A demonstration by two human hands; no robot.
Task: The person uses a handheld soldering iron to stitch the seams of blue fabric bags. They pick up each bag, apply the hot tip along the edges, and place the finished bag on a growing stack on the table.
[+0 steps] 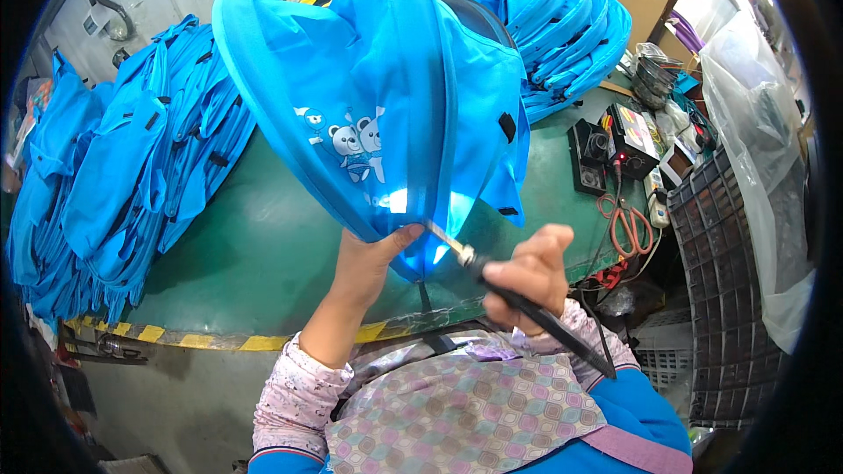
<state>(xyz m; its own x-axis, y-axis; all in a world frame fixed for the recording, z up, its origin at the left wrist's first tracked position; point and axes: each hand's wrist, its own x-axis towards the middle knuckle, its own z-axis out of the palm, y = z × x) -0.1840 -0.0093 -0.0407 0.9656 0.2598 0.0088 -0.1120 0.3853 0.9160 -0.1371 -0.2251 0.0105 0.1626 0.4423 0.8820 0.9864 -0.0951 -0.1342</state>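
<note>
A bright blue fabric canopy [386, 79] with a bear print stands on the green table in front of me, its piped rims arching upward. My left hand [364, 263] pinches the canopy's lower point, where the rims come together, thumb on top. In my right hand [531, 276], slightly smeared by motion, is a soldering iron [540, 316] with a black handle. Its metal tip points up and left and reaches the fabric just beside my left thumb; whether it touches cannot be made out. Bright light falls on the cloth there. A dark strap [424, 296] hangs below.
Blue fabric pieces [132, 158] are heaped on the left; more blue canopies [562, 26] are stacked behind. At right sit a soldering station [630, 142], an iron stand [589, 158], red-handled scissors [628, 228] and a black grid basket [724, 290]. Yellow-black tape [263, 343] edges the green table [211, 276].
</note>
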